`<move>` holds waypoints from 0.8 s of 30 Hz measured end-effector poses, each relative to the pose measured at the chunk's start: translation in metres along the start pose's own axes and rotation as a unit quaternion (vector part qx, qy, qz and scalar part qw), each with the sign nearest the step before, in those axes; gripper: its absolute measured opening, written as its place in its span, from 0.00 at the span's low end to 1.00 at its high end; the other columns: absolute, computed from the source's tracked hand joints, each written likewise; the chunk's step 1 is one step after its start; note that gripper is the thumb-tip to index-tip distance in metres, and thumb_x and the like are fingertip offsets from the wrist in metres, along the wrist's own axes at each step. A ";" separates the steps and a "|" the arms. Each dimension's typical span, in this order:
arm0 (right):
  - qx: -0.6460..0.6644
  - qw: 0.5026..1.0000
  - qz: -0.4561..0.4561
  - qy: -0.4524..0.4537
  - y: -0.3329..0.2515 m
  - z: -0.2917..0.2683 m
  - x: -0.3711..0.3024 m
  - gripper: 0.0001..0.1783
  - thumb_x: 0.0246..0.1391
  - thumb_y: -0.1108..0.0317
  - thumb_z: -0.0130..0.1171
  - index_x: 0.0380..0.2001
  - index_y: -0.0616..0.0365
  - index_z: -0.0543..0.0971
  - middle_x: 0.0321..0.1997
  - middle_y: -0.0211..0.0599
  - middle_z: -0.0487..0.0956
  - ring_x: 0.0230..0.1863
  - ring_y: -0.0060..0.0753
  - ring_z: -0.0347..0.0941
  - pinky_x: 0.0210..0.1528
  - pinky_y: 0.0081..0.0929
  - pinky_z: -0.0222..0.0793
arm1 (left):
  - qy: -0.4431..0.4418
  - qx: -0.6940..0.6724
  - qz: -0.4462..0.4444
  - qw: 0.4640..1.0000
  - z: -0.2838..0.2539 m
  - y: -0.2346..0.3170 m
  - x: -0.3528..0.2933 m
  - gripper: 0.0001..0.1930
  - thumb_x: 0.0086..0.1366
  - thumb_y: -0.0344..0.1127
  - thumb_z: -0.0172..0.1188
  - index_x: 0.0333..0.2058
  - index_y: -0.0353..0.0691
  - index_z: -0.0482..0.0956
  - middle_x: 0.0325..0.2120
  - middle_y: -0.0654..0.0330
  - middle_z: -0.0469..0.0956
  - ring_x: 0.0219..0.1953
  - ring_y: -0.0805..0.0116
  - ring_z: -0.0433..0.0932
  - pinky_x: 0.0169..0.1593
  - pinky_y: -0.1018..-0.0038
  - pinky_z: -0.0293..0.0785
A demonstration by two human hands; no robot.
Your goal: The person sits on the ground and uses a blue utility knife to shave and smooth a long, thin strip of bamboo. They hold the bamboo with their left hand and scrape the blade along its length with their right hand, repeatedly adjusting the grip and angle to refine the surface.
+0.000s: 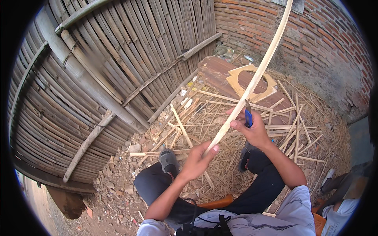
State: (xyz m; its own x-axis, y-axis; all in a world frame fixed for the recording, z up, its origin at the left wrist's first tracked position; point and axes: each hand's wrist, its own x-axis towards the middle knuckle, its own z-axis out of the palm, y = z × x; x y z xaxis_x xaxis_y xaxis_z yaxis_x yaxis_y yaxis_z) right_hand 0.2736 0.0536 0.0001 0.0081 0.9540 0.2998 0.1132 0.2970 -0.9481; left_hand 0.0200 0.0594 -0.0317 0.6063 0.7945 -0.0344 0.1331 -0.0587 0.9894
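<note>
A long pale bamboo strip (pixel 258 74) slants up and away from me, past the top edge of the picture. Near its lower end my left hand (pixel 195 162) is closed on it, thumb on top. Farther up, my right hand (pixel 255 128) grips a blue-handled utility knife (pixel 248 118). The knife's dark blade points upward beside the strip. Fingers of that same hand also rest against the strip, thumb on the near side and fingertips behind it. Whether the blade touches the strip, I cannot tell.
Cut bamboo strips (pixel 293 135) and shavings (pixel 220 153) cover the ground before me. Beyond lies a brown board (pixel 212 72) with a cut-out frame (pixel 236 80) on it. A bamboo wall (pixel 130 51) stands left, a brick wall (pixel 315 51) right. Another person's leg (pixel 336 183) shows at right.
</note>
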 end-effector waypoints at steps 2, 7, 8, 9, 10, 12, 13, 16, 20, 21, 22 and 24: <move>-0.037 0.999 0.007 -0.007 0.002 0.000 -0.002 0.23 0.67 0.62 0.73 0.59 0.64 0.83 0.42 0.30 0.89 0.23 0.06 0.64 0.26 0.16 0.58 | 0.024 0.056 0.046 0.997 0.002 0.003 0.000 0.16 0.83 0.44 0.58 0.43 0.35 0.79 0.25 0.66 0.72 0.28 0.77 0.68 0.34 0.71 0.67; -0.110 0.993 0.030 -0.027 0.003 0.008 -0.006 0.23 0.68 0.61 0.72 0.56 0.67 0.82 0.38 0.32 0.85 0.26 0.11 0.67 0.30 0.16 0.62 | 0.046 0.117 0.058 0.990 0.006 0.015 -0.001 0.15 0.83 0.43 0.57 0.47 0.35 0.79 0.26 0.62 0.73 0.29 0.71 0.69 0.36 0.68 0.69; -0.132 0.991 0.010 -0.023 -0.004 0.011 -0.006 0.22 0.67 0.60 0.72 0.55 0.65 0.84 0.35 0.30 0.84 0.24 0.12 0.65 0.29 0.18 0.61 | 0.049 0.117 0.069 0.990 0.005 0.010 -0.001 0.15 0.83 0.43 0.57 0.48 0.35 0.79 0.26 0.61 0.73 0.28 0.71 0.69 0.36 0.67 0.69; -0.153 0.988 -0.011 -0.018 -0.014 0.014 -0.005 0.21 0.67 0.59 0.73 0.54 0.62 0.85 0.31 0.28 0.83 0.23 0.13 0.64 0.27 0.19 0.59 | 0.052 0.116 0.081 0.989 0.005 0.007 -0.002 0.15 0.83 0.44 0.56 0.49 0.35 0.79 0.25 0.60 0.73 0.28 0.70 0.69 0.36 0.67 0.69; -0.175 0.984 -0.031 -0.013 -0.020 0.016 -0.004 0.20 0.66 0.58 0.73 0.53 0.60 0.86 0.27 0.26 0.81 0.21 0.14 0.62 0.26 0.20 0.57 | 0.056 0.120 0.081 0.988 0.004 0.006 -0.003 0.15 0.84 0.44 0.55 0.48 0.35 0.77 0.24 0.57 0.73 0.27 0.66 0.71 0.35 0.64 0.69; -0.192 0.975 -0.113 -0.007 -0.017 0.012 -0.007 0.18 0.68 0.56 0.70 0.50 0.60 0.85 0.29 0.32 0.82 0.22 0.23 0.69 0.27 0.24 0.63 | 0.059 0.127 0.083 0.987 0.003 0.004 -0.002 0.16 0.84 0.45 0.54 0.45 0.35 0.74 0.22 0.51 0.74 0.24 0.57 0.73 0.33 0.58 0.69; -0.200 0.968 -0.154 -0.005 -0.016 0.011 -0.008 0.18 0.68 0.56 0.69 0.48 0.60 0.85 0.30 0.35 0.83 0.22 0.28 0.72 0.27 0.26 0.65 | 0.065 0.128 0.089 0.986 0.004 0.005 -0.003 0.16 0.84 0.45 0.53 0.45 0.34 0.74 0.22 0.51 0.73 0.23 0.56 0.73 0.33 0.58 0.68; -0.277 0.944 -0.179 0.017 -0.023 0.019 -0.017 0.18 0.69 0.54 0.68 0.44 0.59 0.84 0.33 0.39 0.84 0.25 0.41 0.81 0.29 0.32 0.73 | 0.079 0.124 0.097 0.984 0.006 0.008 -0.007 0.17 0.85 0.45 0.50 0.46 0.34 0.72 0.20 0.50 0.71 0.22 0.54 0.72 0.32 0.57 0.67; -0.378 0.897 -0.229 -0.004 -0.028 0.026 -0.025 0.19 0.66 0.52 0.70 0.44 0.58 0.84 0.34 0.37 0.85 0.29 0.43 0.85 0.29 0.36 0.78 | 0.084 0.106 0.094 0.986 0.007 0.009 -0.011 0.18 0.86 0.46 0.49 0.47 0.33 0.70 0.19 0.49 0.70 0.21 0.54 0.72 0.30 0.57 0.66; -0.389 0.892 -0.232 -0.007 -0.028 0.027 -0.026 0.19 0.65 0.52 0.70 0.44 0.58 0.84 0.34 0.37 0.85 0.29 0.43 0.85 0.29 0.36 0.78 | 0.085 0.102 0.096 0.986 0.007 0.009 -0.011 0.18 0.86 0.46 0.48 0.47 0.33 0.70 0.19 0.50 0.70 0.20 0.54 0.72 0.29 0.57 0.66; -0.399 0.886 -0.235 -0.009 -0.028 0.029 -0.027 0.19 0.65 0.52 0.71 0.44 0.57 0.85 0.35 0.37 0.85 0.29 0.43 0.85 0.28 0.36 0.78 | 0.090 0.111 0.105 0.984 0.007 0.009 -0.011 0.18 0.86 0.46 0.48 0.48 0.33 0.70 0.19 0.50 0.70 0.20 0.55 0.72 0.28 0.58 0.66; -0.402 0.881 -0.248 -0.005 -0.028 0.032 -0.027 0.19 0.64 0.52 0.71 0.45 0.57 0.85 0.35 0.37 0.86 0.29 0.41 0.85 0.28 0.35 0.78 | 0.098 0.128 0.122 0.979 0.008 0.007 -0.012 0.18 0.86 0.46 0.48 0.52 0.33 0.71 0.19 0.50 0.71 0.19 0.56 0.72 0.27 0.59 0.66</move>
State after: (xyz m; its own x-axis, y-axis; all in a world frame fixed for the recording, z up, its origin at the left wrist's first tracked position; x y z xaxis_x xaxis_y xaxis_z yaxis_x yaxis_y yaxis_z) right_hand 0.2384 0.0205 0.0148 -0.2488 0.7160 0.6523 0.7682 0.5560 -0.3172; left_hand 0.0202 0.0447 -0.0252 0.4858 0.8370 0.2517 0.2098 -0.3912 0.8961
